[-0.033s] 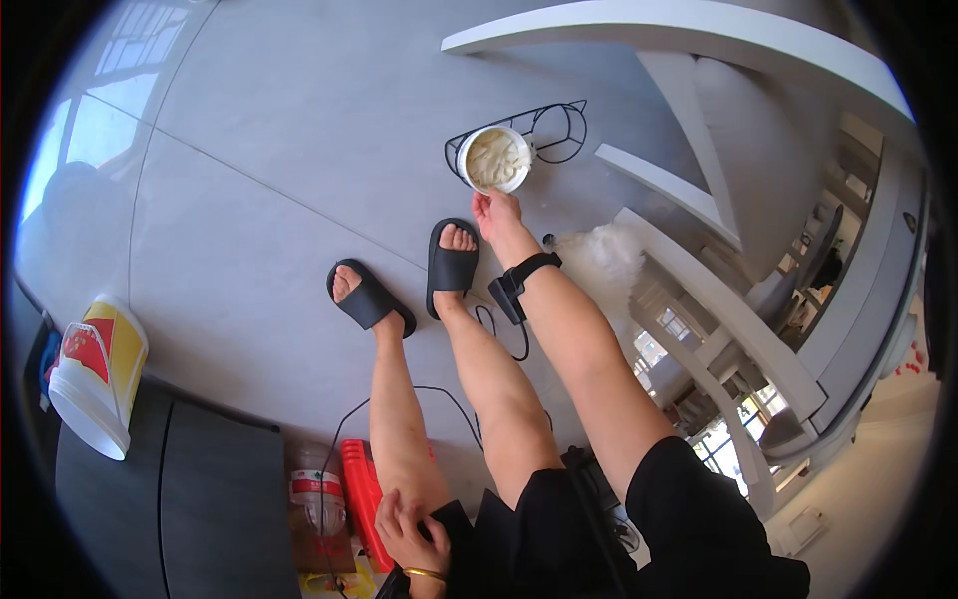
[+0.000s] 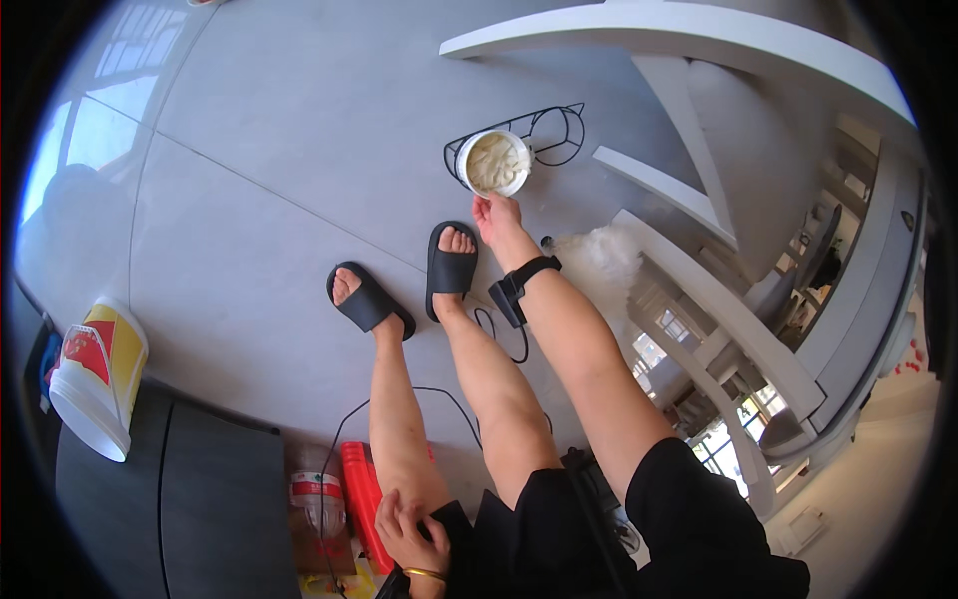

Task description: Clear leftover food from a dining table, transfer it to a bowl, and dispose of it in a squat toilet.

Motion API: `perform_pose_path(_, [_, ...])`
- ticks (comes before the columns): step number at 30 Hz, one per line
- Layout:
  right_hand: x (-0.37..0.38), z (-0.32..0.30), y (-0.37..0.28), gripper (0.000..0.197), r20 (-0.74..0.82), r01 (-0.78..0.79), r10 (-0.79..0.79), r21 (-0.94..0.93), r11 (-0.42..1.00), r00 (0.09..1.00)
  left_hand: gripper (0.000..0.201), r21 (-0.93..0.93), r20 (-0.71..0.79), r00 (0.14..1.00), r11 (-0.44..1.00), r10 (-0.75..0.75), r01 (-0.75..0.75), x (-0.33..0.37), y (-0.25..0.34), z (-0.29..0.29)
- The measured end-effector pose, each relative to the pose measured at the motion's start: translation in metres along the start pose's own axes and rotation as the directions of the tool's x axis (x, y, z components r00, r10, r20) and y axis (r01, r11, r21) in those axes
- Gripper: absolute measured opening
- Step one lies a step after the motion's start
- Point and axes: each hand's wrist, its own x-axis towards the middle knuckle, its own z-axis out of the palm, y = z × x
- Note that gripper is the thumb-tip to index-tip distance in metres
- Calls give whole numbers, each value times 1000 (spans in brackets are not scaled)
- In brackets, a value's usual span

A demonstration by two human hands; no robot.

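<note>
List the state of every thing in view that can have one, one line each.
White bowl: upright in a black wire stand, holding pale mash.
Black wire stand: on the grey floor, its second ring empty.
Right hand: reached down, fingertips at the bowl's near rim.
Left hand: resting on the thigh.
Black slides: both worn.
Yellow and white bucket: tilted at the left.
Clear bottle: lying on its side.

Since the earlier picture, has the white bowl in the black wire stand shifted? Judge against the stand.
No. The white bowl sits in the same ring of the black wire stand, right hand just below it.
</note>
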Motion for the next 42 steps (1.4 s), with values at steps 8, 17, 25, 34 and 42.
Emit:
perform_pose_path(8, [-21,-20,-16,11,63,51,-63,174,983,996,27,7,1,1000,1000,-9,9,5,6,-2])
perform_pose_path(17, [-95,-76,-110,14,125,113,-118,48,992,985,26,16,-8,1000,1000,-23,23,1,9,-2])
perform_pose_path(25, [-250,-110,-149,14,72,185,-174,-179,966,982,26,-152,-112,993,988,-37,20,-18,8,-5])
perform_pose_path(34, [-477,-82,-120,12,451,301,24,-632,714,892,33,-888,142,990,439,-19,136,-46,52,-147])
perform_pose_path(42, [-668,31,-95,17,623,300,333,-692,657,708,71,-989,115,968,-62,221,132,-55,39,-320])
